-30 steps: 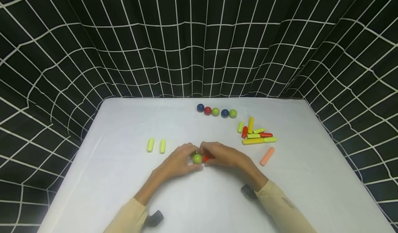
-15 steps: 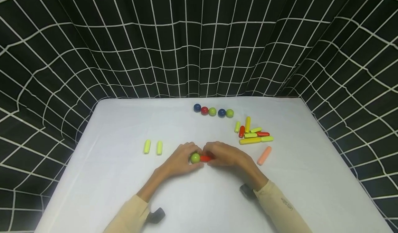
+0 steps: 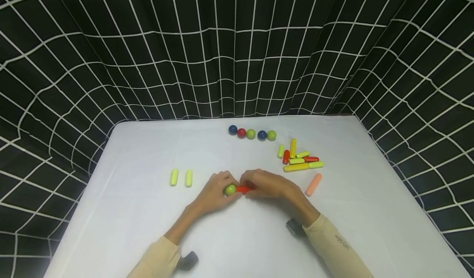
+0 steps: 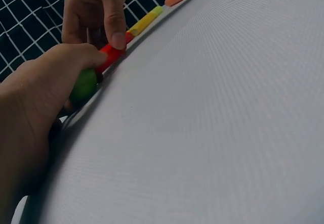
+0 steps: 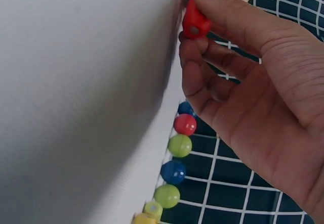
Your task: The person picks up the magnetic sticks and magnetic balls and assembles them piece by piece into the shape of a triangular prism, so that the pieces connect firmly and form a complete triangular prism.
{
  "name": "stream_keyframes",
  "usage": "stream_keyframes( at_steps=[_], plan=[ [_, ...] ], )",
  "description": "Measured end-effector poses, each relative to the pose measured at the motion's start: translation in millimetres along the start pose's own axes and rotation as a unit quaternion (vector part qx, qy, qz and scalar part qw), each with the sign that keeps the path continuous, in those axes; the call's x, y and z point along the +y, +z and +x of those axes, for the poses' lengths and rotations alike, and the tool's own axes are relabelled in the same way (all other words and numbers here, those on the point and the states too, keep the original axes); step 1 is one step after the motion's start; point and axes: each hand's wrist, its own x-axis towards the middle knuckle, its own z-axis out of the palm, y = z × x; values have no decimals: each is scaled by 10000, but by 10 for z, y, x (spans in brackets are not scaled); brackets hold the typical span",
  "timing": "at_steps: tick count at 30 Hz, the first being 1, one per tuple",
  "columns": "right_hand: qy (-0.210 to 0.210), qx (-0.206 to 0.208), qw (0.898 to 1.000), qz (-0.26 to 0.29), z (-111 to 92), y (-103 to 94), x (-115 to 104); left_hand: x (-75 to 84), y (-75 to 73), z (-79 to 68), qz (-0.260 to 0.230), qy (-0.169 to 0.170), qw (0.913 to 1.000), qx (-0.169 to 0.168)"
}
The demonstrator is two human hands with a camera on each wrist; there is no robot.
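My left hand (image 3: 214,193) curls round a green ball (image 3: 230,190), which sits between thumb and forefinger. Its thumb tip reaches the left end of a short red stick (image 3: 242,190). From the other side my right hand (image 3: 268,184) pinches the same red stick between thumb and fingers. Stick and ball lie in line and appear to touch, low over the white table. In the right wrist view, the blunt end of the red stick (image 5: 196,26) shows between thumb and fingertips. The left wrist view shows the green ball (image 4: 83,86) partly behind my left hand.
A row of blue, red and green balls (image 3: 251,134) lies at the back of the white table (image 3: 148,146). Several yellow, lime and red sticks (image 3: 296,167) are grouped at right, near a salmon stick (image 3: 313,185). Two lime sticks (image 3: 189,178) lie at left.
More of the red stick shows between the hands than a second ago, the right hand having shifted slightly right relative to the ball. The head view has also shifted a little.
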Motion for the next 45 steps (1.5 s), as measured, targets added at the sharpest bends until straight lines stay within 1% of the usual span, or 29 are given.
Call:
stream_keyframes(
  at_steps=[2, 5, 9, 12, 15, 18, 21, 24, 28, 31, 36, 39, 42, 45],
  plan=[
    [74, 3, 10000, -14, -21, -39, 6, -18, 6, -1, 1, 6, 10000, 27],
    [317, 117, 9994, -76, -88, -139, 34, -35, 12, -5, -95, -53, 9999, 58],
    [636, 418, 9971, -56, -206, -298, 118, -44, 16, -17, -259, -183, 9994, 112],
    [744, 701, 9947, -58, -279, -420, 219, -41, 14, -22, -343, -241, 9990, 128],
    [854, 1050, 9907, -147, -300, -553, 353, -32, 13, -19, -413, -262, 9987, 116],
    [1096, 1389, 9839, -250, -223, -712, 506, -34, 6, -11, -402, -210, 9988, 166],
    [1450, 1569, 9765, -288, -72, -843, 685, -39, 10, -8, -348, -144, 9990, 257],
    [1857, 1503, 9707, -264, 77, -890, 885, -41, 31, -5, -259, -86, 9993, 250],
    [2184, 1218, 9672, -444, 225, -838, 1088, -34, 43, -7, -84, -15, 9998, 186],
    [2232, 1237, 9656, -492, 282, -780, 1128, -13, 12, -19, -67, 15, 9997, 238],
    [2214, 1549, 9620, -401, 254, -723, 1045, -5, -17, -41, -99, -53, 9994, 322],
    [2072, 1645, 9623, -634, 186, -719, 979, -14, -2, -36, -125, -56, 9994, 305],
    [1806, 1634, 9655, -923, 147, -707, 948, -20, 19, -27, -161, -40, 9995, 284],
    [1666, 1589, 9689, -904, 130, -700, 963, -1, 29, -4, -185, -13, 9994, 285]
  ],
)
